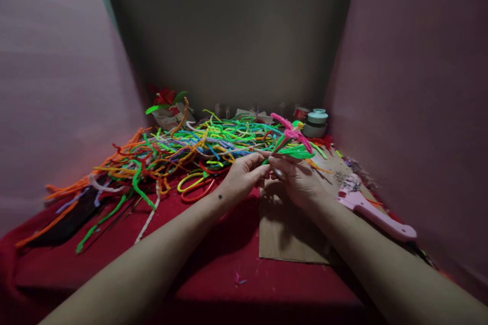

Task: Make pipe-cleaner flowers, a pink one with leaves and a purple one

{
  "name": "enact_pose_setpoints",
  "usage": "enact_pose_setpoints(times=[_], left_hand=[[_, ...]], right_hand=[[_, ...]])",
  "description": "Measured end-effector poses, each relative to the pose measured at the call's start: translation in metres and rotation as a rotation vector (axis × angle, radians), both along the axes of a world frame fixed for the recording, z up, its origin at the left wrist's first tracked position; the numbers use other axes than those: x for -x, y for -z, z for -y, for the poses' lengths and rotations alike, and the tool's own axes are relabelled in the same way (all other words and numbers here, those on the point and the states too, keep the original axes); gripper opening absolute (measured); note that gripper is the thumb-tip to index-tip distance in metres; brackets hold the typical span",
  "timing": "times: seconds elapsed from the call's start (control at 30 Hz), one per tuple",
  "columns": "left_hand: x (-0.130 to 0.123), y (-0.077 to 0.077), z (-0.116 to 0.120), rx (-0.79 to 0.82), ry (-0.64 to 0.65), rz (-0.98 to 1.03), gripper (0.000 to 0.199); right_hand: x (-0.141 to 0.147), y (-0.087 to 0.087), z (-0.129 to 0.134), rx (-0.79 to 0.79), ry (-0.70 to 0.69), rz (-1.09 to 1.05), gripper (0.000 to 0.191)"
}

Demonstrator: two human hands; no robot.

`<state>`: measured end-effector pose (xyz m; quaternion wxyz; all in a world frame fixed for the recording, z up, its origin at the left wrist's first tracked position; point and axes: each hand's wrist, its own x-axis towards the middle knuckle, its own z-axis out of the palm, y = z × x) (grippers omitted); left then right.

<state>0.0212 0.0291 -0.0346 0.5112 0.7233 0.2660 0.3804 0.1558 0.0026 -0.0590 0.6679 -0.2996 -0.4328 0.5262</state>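
Note:
A pipe-cleaner flower (293, 134) with pink petals, a yellow-green centre and looped green leaves (297, 152) is held up over the table. Its stem end sits between both hands. My left hand (247, 175) is closed, thumb and fingers pinching at the base of the stem. Touching it from the right, my right hand (295, 175) pinches the flower just under the green leaves. The lower part of the stem is hidden by the fingers.
Tangled coloured pipe cleaners (190, 144) cover the back and left of the red cloth (213, 274). Red-and-yellow-handled scissors (198, 187) lie nearby. Cardboard (293, 233) is under my right hand, a pink glue gun (381, 218) to its right. A lidded jar (316, 123) stands behind.

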Motion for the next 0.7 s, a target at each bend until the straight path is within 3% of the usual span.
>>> enact_pose_setpoints(times=[0.07,0.2,0.3,0.5,0.7], left_hand=[[0.000,0.007,-0.002,-0.138,-0.079,-0.052,0.014],[0.004,0.020,-0.009,-0.592,-0.251,-0.245,0.011],[0.007,0.025,-0.011,-0.696,-0.272,-0.300,0.013],[0.002,0.020,-0.006,-0.377,-0.247,-0.116,0.013],[-0.001,0.010,-0.006,0.115,-0.051,0.154,0.023]], right_hand=[[0.001,0.000,0.001,0.039,-0.022,-0.020,0.017],[0.004,0.003,0.001,0.073,0.010,-0.051,0.022],[0.004,0.006,0.001,0.119,0.052,-0.024,0.026],[0.004,0.001,0.004,0.040,0.111,0.171,0.027],[0.000,-0.002,0.003,-0.072,0.182,0.339,0.020]])
